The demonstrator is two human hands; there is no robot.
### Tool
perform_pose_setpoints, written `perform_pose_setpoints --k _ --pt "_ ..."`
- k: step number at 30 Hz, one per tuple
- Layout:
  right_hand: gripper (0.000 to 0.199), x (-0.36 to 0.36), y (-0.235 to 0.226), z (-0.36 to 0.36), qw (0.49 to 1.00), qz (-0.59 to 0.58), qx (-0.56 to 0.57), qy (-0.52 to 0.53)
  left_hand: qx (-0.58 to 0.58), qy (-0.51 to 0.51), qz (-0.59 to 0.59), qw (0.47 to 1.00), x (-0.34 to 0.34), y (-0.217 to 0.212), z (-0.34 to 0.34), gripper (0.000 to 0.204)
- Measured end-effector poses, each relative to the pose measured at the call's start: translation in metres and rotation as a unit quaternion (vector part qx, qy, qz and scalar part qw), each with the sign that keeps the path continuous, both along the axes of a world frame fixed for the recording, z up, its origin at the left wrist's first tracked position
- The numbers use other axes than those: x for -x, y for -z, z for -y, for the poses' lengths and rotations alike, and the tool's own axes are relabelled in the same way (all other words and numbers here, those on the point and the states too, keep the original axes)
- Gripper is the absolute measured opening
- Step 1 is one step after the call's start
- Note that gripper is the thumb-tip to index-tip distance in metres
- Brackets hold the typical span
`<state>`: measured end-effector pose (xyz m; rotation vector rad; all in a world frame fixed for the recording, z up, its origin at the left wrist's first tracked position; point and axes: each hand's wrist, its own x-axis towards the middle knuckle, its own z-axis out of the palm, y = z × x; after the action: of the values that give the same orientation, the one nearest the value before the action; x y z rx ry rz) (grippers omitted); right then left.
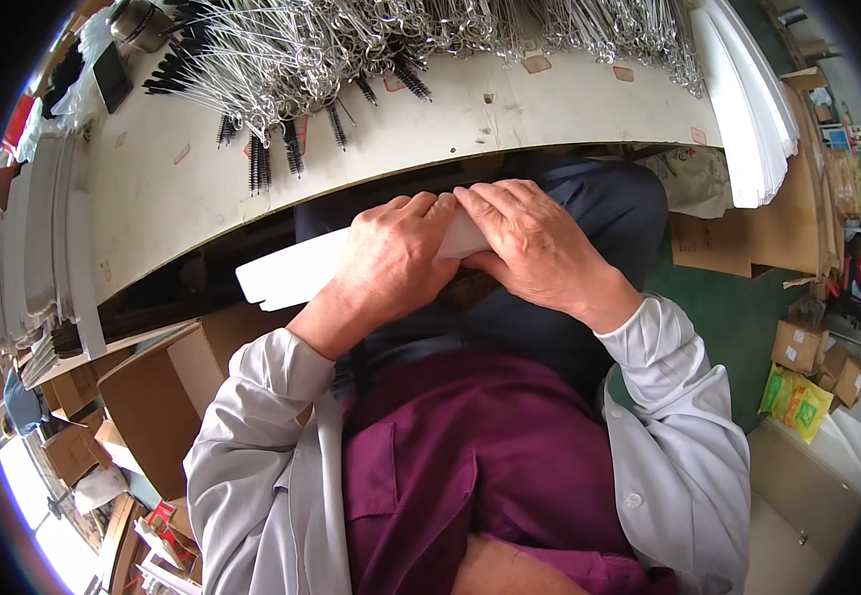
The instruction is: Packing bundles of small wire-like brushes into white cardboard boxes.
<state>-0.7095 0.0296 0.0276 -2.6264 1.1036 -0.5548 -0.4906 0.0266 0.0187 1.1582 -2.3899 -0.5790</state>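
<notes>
Below table [510, 109], card [292, 273] inside grip

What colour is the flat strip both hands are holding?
White. The flat strip sticks out past the left hand in the head view.

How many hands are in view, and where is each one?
2. The left hand and the right hand meet over the lap, both gripping a flat white card. None else shows.

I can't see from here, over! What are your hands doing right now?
Left hand and right hand both closed on a flat white card sleeve, held over the lap. Wire brushes piled on the table beyond. Nothing in between.
</notes>
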Motion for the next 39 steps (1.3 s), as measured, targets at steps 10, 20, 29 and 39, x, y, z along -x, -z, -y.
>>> perform_pose_setpoints --k 10,20,29,39 --pt "0.057 0.020 -0.004 0.003 0.999 -0.012 -0.033 -0.011 -0.025 -0.006 0.016 1.000 -0.031 0.001 -0.004 0.059" --pt "0.058 0.002 -0.001 -0.001 0.998 -0.052 -0.028 -0.030 -0.032 0.018 0.007 0.999 -0.020 -0.003 -0.011 0.064" --pt "0.062 0.032 -0.027 0.040 0.997 -0.050 0.057 -0.018 0.051 -0.038 0.074 0.995 -0.022 -0.025 0.012 0.065" --pt "0.057 0.068 0.005 0.097 0.995 -0.018 0.093 0.032 0.134 -0.116 0.062 0.982 0.033 0.005 0.066 0.052"
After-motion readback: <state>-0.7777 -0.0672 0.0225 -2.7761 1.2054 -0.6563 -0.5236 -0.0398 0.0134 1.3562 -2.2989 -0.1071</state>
